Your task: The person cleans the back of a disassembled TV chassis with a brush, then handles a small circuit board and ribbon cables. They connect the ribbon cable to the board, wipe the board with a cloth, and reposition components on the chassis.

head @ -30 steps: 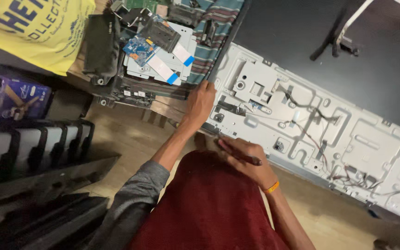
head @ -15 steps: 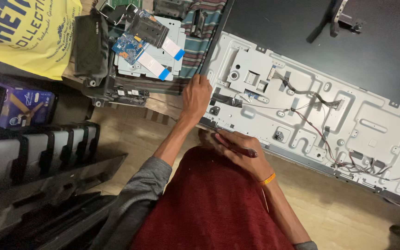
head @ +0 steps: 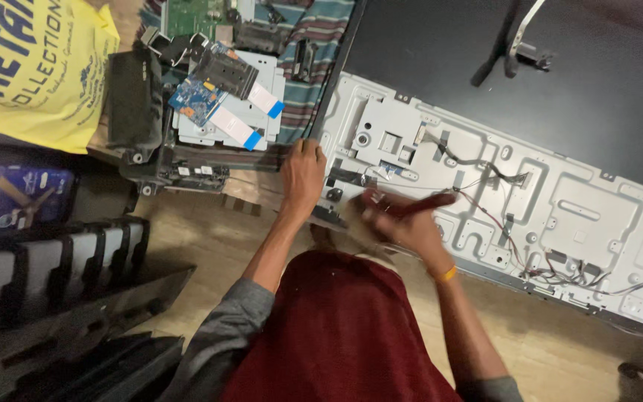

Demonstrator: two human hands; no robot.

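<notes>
A person in a dark red garment and grey sleeves bends over the opened back of a flat-screen television (head: 530, 201) lying face down on the floor, its pale metal chassis exposed and its black rear cover (head: 574, 97) lying beyond it. The left hand (head: 303, 175) rests on the chassis's near left corner, fingers curled loosely over the edge; its grip holds nothing that can be made out. The right hand (head: 400, 219), an orange band at its wrist, is blurred, but its grip is wrapped around a dark reddish tool handle (head: 426, 202) that lies roughly level across the metal plate, pointing toward thin red and black wires (head: 485, 212) that run over the chassis. Whether the tool's tip touches the plate cannot be told. To the left of the television, on a striped cloth (head: 314, 45), sits a metal tray (head: 232, 119) carrying a blue circuit board (head: 196, 98) with white, blue-tipped flat cables, and a green circuit board (head: 202, 15) lies just beyond it. A yellow printed bag (head: 31, 74) fills the upper left corner, with a purple box (head: 20, 197) below it and dark ribbed plastic parts (head: 53, 260) stacked along the left edge.
</notes>
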